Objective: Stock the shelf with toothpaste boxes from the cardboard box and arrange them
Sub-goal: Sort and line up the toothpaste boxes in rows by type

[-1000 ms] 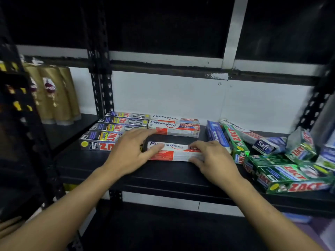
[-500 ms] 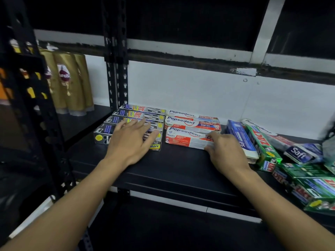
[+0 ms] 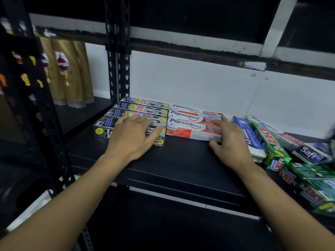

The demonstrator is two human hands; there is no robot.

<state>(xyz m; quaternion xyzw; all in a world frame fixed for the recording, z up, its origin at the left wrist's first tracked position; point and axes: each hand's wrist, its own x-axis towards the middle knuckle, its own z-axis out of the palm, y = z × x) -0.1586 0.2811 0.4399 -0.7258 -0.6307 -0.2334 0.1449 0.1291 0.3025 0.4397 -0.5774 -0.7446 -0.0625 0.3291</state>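
Three white-and-red Pepsodent boxes (image 3: 192,124) lie side by side in a row on the black shelf (image 3: 181,160). Left of them sits a row of several dark Zact boxes (image 3: 141,107). My left hand (image 3: 132,136) rests flat, fingers spread, on the front Zact box. My right hand (image 3: 230,142) touches the right end of the front Pepsodent box with straight fingers, thumb at its front edge. The cardboard box is out of view.
A loose heap of green Zact, blue Safi and Pepsodent boxes (image 3: 275,145) lies on the shelf's right side. Gold Sunsilk pouches (image 3: 67,71) stand on the neighbouring shelf at left, beyond a black upright post (image 3: 117,57). A white wall backs the shelf.
The front Pepsodent box went from the shelf's front edge back against the other two. My left hand left it and moved onto the Zact boxes; my right hand stayed at its right end.
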